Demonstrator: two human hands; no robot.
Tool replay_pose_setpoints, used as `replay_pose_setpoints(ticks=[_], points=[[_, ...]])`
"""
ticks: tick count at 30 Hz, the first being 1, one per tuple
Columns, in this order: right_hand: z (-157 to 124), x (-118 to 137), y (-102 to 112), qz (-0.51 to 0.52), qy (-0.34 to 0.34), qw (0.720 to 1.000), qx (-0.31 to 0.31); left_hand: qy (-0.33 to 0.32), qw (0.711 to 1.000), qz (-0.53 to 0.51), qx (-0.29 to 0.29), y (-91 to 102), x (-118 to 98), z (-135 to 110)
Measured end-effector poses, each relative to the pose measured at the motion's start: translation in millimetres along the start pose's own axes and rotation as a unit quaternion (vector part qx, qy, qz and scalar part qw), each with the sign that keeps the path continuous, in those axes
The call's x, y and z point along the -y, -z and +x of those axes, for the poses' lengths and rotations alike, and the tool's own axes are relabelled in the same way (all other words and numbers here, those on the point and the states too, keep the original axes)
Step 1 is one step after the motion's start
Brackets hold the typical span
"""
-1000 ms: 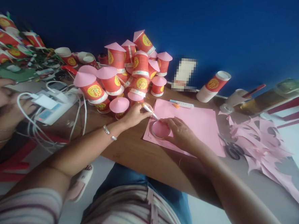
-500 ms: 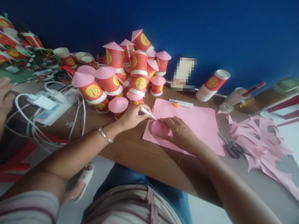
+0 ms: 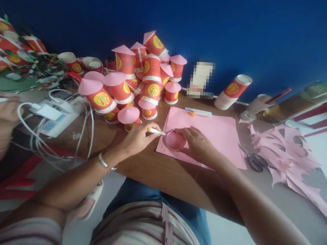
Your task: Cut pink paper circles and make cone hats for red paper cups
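Note:
My left hand (image 3: 137, 138) is closed round a white pen (image 3: 156, 131) with an orange end. The pen's tip points at the left side of a thin round ring (image 3: 166, 142). Flat on a stack of pink paper (image 3: 215, 136) lies this ring, with pink showing through its middle. My right hand (image 3: 197, 142) grips the ring from its right side, fingers curved along the rim. A capped white-and-blue marker (image 3: 200, 112) and a small orange piece (image 3: 191, 114) rest on the paper's far edge.
Red paper cups (image 3: 125, 64) with pink cone tops are piled left of the paper. A power strip (image 3: 59, 121) with white cables lies farther left, beside another person's hand (image 3: 2, 109). On the right are scissors (image 3: 254, 160), pink offcuts (image 3: 286, 152) and stacked cups (image 3: 233, 91).
My left hand has moved left and slightly down with the pen, its tip now at the ring's left side. My right hand and the ring stay in place. The other person's hand has shifted.

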State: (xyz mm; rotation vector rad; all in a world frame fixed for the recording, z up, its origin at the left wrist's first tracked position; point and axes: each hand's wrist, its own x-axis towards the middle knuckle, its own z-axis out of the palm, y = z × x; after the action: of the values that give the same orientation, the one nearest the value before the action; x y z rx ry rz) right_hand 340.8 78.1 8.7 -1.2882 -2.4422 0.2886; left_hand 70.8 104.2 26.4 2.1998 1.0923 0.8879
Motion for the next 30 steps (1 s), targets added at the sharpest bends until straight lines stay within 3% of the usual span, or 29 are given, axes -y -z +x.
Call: replay_pose_setpoints(ticks=[11, 21, 30], points=[[0, -1, -1, -0.002, -0.003, 1.0, 0.004, -0.143, 0.982, 0.12, -0.042, -12.8, -13, -37], [0, 0, -2, -0.002, -0.006, 1.0, 0.0, -0.174, 0.961, 0.209, -0.052, -22.1, -28, -56], [-1, -2, -2, -0.005, 0.001, 1.0, -0.006, -0.185, 0.959, 0.205, -0.059, -27.3, -33, -60]])
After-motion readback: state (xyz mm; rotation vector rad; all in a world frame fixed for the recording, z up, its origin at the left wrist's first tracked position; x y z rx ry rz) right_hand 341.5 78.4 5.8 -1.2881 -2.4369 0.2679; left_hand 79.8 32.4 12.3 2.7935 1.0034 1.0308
